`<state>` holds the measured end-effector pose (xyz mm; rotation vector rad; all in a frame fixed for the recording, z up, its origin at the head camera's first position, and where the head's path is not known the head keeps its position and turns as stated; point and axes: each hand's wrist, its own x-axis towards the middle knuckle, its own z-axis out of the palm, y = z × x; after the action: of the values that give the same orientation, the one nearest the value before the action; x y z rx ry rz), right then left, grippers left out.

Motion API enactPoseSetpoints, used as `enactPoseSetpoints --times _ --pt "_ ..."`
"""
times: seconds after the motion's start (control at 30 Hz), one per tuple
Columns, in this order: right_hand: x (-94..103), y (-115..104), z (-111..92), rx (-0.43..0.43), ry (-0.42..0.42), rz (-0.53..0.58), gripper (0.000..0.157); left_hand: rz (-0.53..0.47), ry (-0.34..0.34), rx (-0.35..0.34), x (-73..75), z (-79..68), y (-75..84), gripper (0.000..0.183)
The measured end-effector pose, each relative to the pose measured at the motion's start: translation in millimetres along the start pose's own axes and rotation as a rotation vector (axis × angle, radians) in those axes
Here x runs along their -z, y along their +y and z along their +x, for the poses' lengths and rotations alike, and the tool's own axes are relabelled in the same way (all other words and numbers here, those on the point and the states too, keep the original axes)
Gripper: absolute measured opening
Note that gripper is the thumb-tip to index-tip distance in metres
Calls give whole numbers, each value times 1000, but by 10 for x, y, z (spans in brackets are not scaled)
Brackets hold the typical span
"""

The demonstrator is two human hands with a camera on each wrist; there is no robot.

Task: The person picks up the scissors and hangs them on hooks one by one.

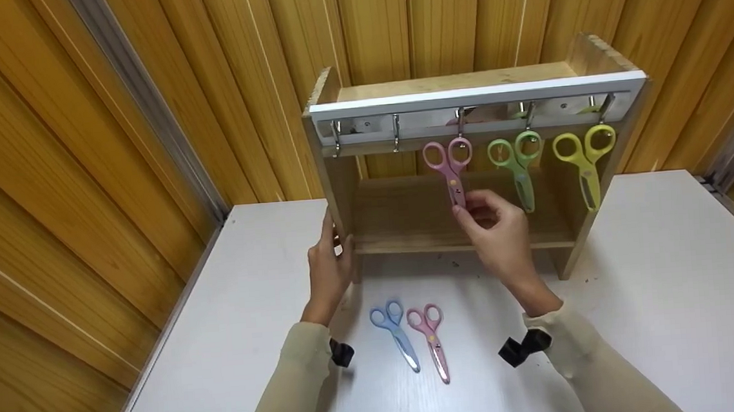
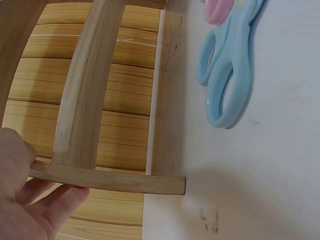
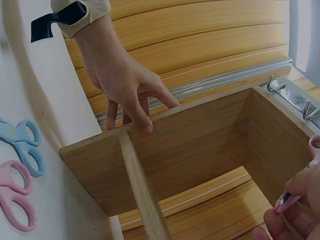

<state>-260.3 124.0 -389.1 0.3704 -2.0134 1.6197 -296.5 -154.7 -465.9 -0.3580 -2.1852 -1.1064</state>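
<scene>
My right hand [image 1: 501, 235] pinches a purple-pink pair of scissors [image 1: 449, 164] by its blade end between thumb and fingers. The handles point up, with one loop at the middle hook [image 1: 461, 122] of the wooden shelf. My left hand [image 1: 331, 266] holds the shelf's left side panel [image 2: 110, 180], thumb on the inner face and fingers outside. Green scissors [image 1: 518, 163] and yellow scissors [image 1: 587, 161] hang by one loop each from the two hooks on the right. Blue scissors [image 1: 394, 333] and pink scissors [image 1: 430, 337] lie on the table, blades toward me.
The wooden shelf [image 1: 460, 246] stands on a white table [image 1: 222, 345] before a wood-panelled wall [image 1: 374, 24]. Two hooks at the left, one a left-end hook [image 1: 336, 137] and one a second hook [image 1: 395, 133], hold nothing. Metal rails run along the table's sides.
</scene>
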Motion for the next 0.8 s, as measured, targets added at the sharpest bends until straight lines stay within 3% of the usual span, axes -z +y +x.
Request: enactPoseSetpoints --times 0.47,0.8 --pt "-42 110 7 -41 40 -18 14 4 -16 42 0 3 24 67" --pt "-35 142 21 -33 32 -33 13 6 -5 16 5 -1 16 66"
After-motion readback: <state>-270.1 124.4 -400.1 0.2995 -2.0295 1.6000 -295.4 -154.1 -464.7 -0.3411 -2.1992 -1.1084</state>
